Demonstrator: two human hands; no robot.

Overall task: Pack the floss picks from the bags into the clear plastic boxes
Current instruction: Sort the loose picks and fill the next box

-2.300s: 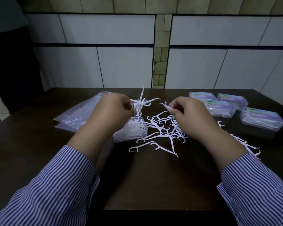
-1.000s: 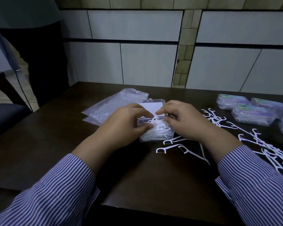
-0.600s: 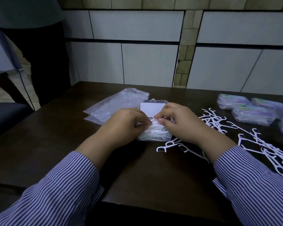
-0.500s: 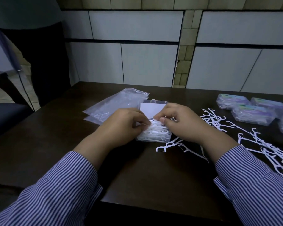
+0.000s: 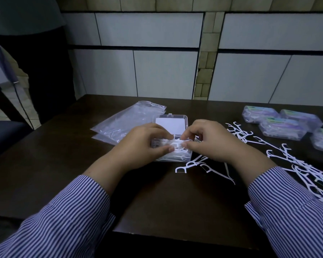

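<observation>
Both hands have lifted slightly since a moment ago, left hand (image 5: pixel 144 144) and right hand (image 5: pixel 209 140) each with a narrow grip pinching the floss picks (image 5: pixel 177 144) above the open clear box (image 5: pixel 171 118). That box sits mid-desk (image 5: pixel 63 164), bags (image 5: pixel 127 120) at its 10 o'clock, loose picks (image 5: pixel 250 140) at 3 o'clock.

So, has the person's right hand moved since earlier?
Yes: the right hand went left, away from the closed purple-labelled plastic boxes, to the open clear plastic box.
</observation>
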